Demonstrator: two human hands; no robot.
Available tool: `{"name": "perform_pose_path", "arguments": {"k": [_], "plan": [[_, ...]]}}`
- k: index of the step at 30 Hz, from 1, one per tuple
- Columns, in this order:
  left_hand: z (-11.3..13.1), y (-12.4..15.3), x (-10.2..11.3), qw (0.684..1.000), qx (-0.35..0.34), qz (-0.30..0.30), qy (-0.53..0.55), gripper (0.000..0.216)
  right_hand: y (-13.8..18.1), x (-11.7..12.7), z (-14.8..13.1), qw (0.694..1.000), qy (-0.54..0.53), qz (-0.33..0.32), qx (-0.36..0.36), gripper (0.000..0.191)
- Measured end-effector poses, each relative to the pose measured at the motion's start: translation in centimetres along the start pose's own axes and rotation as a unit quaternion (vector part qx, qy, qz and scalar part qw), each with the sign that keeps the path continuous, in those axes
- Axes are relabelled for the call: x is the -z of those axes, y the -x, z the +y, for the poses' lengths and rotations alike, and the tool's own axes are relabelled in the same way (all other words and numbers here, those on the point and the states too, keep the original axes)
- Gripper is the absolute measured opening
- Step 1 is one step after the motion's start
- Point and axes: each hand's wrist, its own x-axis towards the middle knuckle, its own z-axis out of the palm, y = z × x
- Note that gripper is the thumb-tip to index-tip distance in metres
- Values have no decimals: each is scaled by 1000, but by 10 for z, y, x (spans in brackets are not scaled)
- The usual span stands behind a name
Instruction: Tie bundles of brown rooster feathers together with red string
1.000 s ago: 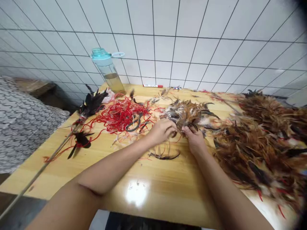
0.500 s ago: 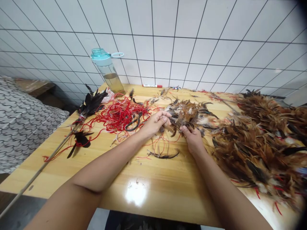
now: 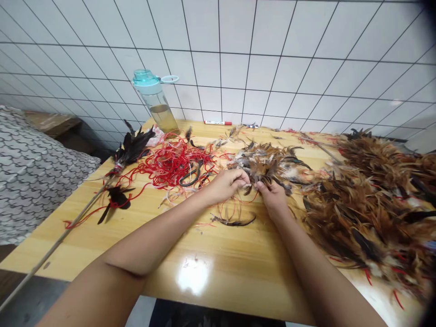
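My right hand (image 3: 273,196) is closed on a small bunch of brown feathers (image 3: 264,169), pinching it at the base with the plumes pointing away from me. Close to its left, my left hand (image 3: 232,184) has thumb and fingers pinched together by the quill ends; what sits in that pinch is too small to make out. Behind both hands lies a loose pile of brown, grey and white feathers (image 3: 284,156). Red string (image 3: 172,161) is heaped in a tangle to the left. A curved dark feather (image 3: 236,222) rests on the table below my hands.
Tied brown feather bundles (image 3: 368,218) cover the right side of the wooden table (image 3: 163,268). A stick (image 3: 64,234) with black feathers (image 3: 134,145) at its end slants across the left. A water bottle (image 3: 160,106) and a red-and-white marker (image 3: 218,122) stand and lie near the tiled wall.
My left hand has moved slightly right and down, closer to the base of the bunch, and its fingers have drawn in. My right hand keeps its hold on the feathers.
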Motion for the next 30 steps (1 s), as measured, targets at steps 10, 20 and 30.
{"name": "perform_pose_path", "arguments": {"k": [10,20,30], "plan": [[-13,-1,-8,981,-144,21,-125,16,2,-4,-15,986,126,-32,107,32],[-10,1,-10,970,-169,98,-147,17,2,-4,-13,995,65,-54,55,16],[-4,6,-20,962,-106,29,-251,21,0,4,-13,990,-100,59,-76,38]]}}
